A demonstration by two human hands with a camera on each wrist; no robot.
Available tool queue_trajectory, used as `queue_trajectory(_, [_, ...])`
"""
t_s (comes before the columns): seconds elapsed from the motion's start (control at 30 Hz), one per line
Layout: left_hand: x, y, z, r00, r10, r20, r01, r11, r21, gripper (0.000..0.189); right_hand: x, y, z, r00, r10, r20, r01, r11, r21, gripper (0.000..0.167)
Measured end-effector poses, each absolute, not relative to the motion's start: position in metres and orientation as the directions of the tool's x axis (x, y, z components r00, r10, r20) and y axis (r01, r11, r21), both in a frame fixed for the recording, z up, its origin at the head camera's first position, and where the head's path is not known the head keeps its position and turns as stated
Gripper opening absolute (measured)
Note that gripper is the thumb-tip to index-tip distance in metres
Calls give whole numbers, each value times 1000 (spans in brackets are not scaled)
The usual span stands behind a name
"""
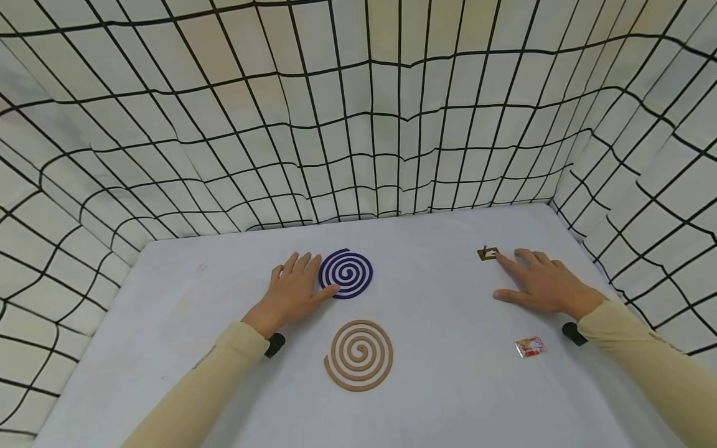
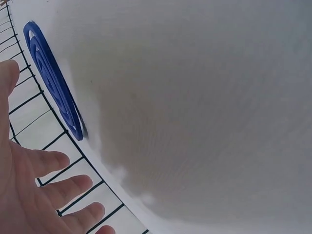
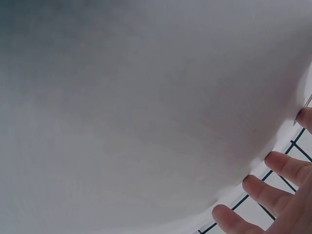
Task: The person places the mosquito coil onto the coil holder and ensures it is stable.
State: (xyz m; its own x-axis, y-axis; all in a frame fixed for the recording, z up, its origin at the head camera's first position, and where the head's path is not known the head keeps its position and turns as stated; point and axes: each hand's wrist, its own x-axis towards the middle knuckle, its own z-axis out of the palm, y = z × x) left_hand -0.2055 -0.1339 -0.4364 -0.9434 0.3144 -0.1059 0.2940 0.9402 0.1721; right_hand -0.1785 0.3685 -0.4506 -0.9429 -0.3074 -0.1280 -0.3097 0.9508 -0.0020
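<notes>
Blue spiral coil (image 1: 347,274) lies flat just to the right of my left hand (image 1: 294,289), its lower left edge under my thumb tip in the head view. I hold the hand open, fingers spread and nearly straight, with nothing gripped; I cannot tell whether the thumb presses or only hovers. My right hand (image 1: 540,286) is also spread and closed round nothing, its index fingertip at the right corner of a small gold-coloured piece (image 1: 483,254). A tan spiral coil (image 1: 360,352) lies nearer me, below and right of my left hand; a small red-and-white packet (image 1: 529,346) lies nearer me than my right palm.

To handle the blue coil well, I'd take its outer rim between thumb and fingers, low and even, since thin spiral arms could flex or snap if only one is pulled. For the gold-coloured piece, I'd press lightly with the index finger and bring the thumb to the opposite edge.
</notes>
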Motion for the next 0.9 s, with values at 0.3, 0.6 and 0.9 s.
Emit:
queue_trajectory(0.3, [-207,-134,-437,-943,314,-114,290,939,186,87,-179,368,-452,-941,-315,-123,-319,948,16,90])
queue_trajectory(0.6, [-209,-133,-441,-938,325,-121,298,934,198,87,-178,368,-452,-940,-319,-122,-323,946,10,88])
queue_trajectory(0.9, [-211,-126,-443,-938,335,-91,313,929,198,84,-177,367,-452,-940,-315,-129,-318,948,7,88])
